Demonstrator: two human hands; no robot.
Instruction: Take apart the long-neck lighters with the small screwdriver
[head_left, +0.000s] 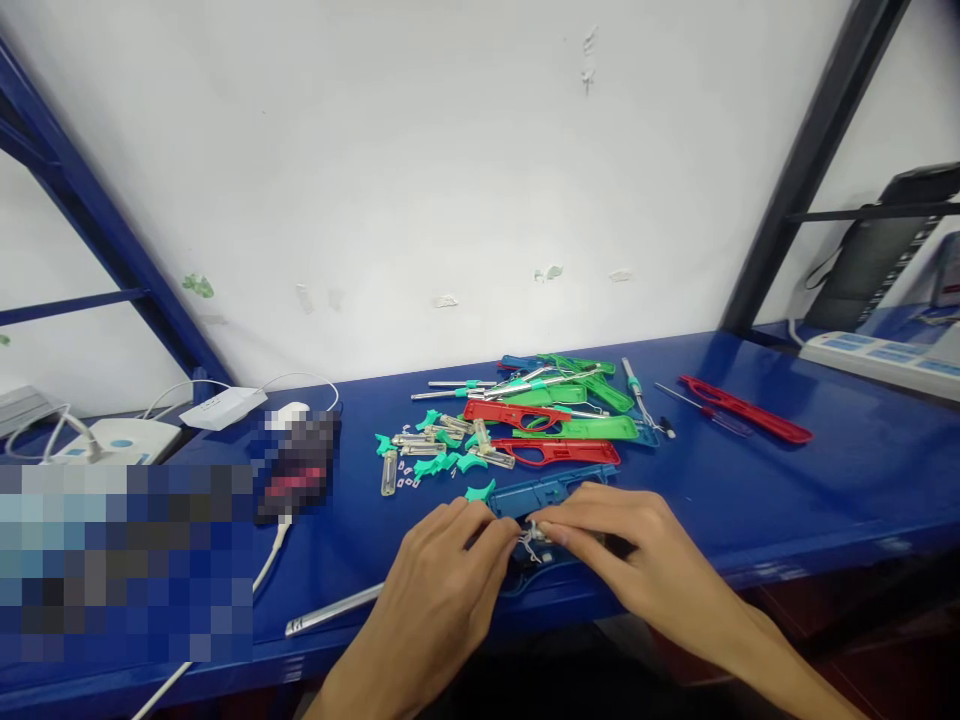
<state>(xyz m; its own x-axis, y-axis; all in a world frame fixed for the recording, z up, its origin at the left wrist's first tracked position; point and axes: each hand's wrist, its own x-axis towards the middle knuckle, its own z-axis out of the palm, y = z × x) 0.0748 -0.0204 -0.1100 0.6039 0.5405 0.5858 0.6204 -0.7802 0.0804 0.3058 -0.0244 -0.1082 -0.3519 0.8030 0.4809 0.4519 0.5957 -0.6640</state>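
Observation:
My left hand (454, 560) is closed, thumb and forefinger together at the thin white wires (531, 545); what it grips is hidden. My right hand (637, 540) pinches a small whitish part (535, 530) by these wires. Under both hands lies an opened dark blue lighter shell (525, 580), mostly covered. A silver metal tube (334, 610) sticks out to the left from beneath my left hand. Just beyond my fingertips are a blue lighter shell half (551, 487) and a teal trigger (481, 492).
Beyond lie red shell halves (555, 452), green shell halves (615, 429), clear fuel tanks (389, 473) and several teal triggers (431, 465). A screwdriver (724, 420) and a red shell half (750, 410) lie right. A white cable (270, 560) and power strip (885, 360) flank the blue table (697, 500).

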